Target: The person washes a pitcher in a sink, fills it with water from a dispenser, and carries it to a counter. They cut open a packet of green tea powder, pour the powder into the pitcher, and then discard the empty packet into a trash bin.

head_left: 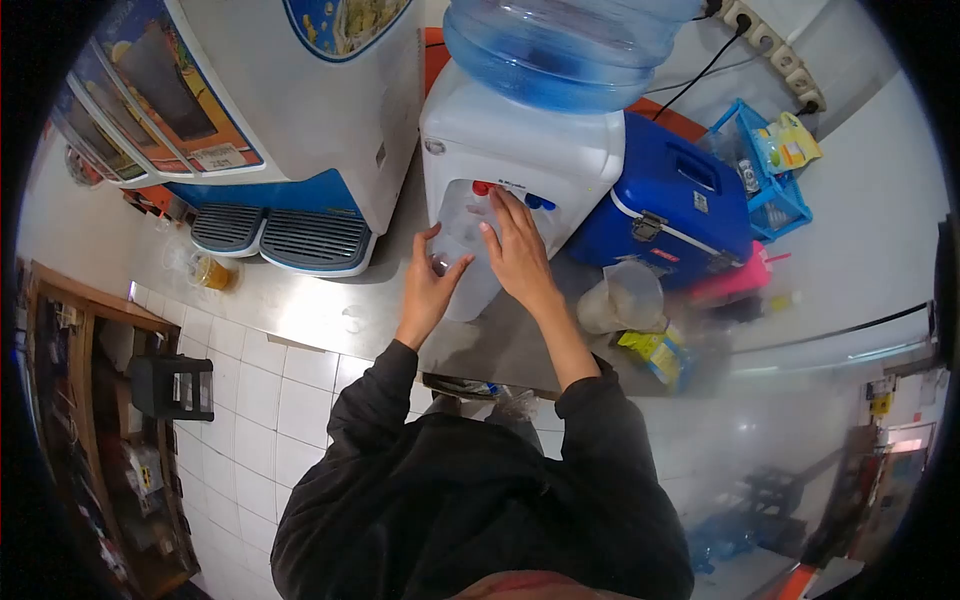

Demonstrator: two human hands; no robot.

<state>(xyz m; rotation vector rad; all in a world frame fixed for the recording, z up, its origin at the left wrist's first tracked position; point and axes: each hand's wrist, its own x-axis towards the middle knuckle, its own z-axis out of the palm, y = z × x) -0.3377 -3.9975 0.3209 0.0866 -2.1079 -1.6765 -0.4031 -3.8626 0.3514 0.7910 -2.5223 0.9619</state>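
Note:
A white water dispenser [525, 145] stands on the metal counter, with a large blue water bottle [570, 50] on top. My left hand [430, 285] is in front of its recess, thumb and fingers curved around what looks like a clear cup [458, 243]; the cup's outline is faint. My right hand [518, 245] reaches up beside it with fingers stretched out, the fingertips at the red tap [482, 188]. The blue tap [540, 202] is just right of those fingertips.
On the left stands a drink machine [300, 120], with a cup of amber liquid [213, 272] near it. Right of the dispenser are a blue cooler box [670, 205], a translucent pitcher [622, 298], a yellow packet [655, 357] and a blue basket [775, 205]. The counter's front edge faces me.

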